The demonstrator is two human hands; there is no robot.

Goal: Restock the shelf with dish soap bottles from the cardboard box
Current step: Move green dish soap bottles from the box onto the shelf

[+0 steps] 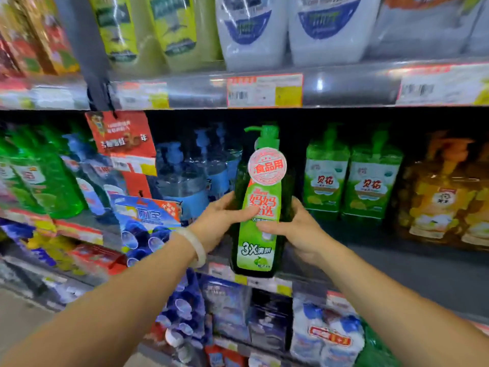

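Before the shelf [397, 266], both hands' fingers [246, 213] curl round an upright green dish soap bottle [260, 207].

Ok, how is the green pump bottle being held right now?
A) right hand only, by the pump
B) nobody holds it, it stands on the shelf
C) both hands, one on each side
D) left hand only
C: the left hand and right hand each grip a side of the upright green pump bottle.

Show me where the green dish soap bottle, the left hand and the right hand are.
green dish soap bottle [260, 207]: head view, label middle.
left hand [222, 221]: head view, back of hand.
right hand [300, 231]: head view, back of hand.
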